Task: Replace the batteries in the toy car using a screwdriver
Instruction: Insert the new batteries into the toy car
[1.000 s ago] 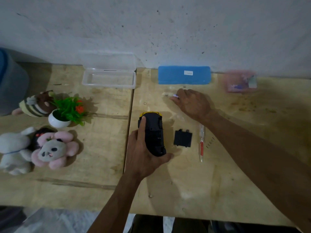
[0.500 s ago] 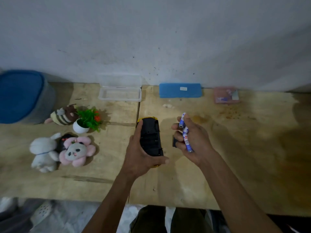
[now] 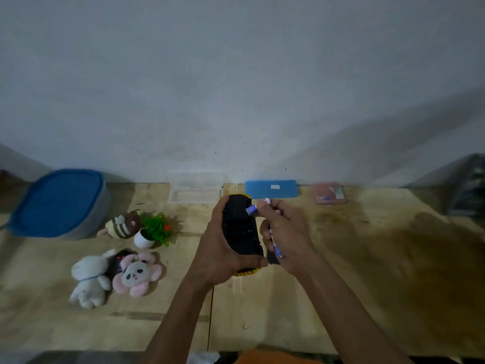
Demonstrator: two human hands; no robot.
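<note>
Far left on the wooden table (image 3: 367,271) sits a blue-lidded tub (image 3: 56,203); nearer, a bee plush (image 3: 121,225), a small potted plant (image 3: 152,232), a white bunny (image 3: 89,278) and a pink flower plush (image 3: 136,273); the left hand (image 3: 223,250) grips the toy car (image 3: 240,229), underside up, raised over the table's middle; the right hand (image 3: 286,232) pinches blue-and-white batteries (image 3: 252,209), one touching the car's underside; a blue case (image 3: 270,189) lies by the wall.
</note>
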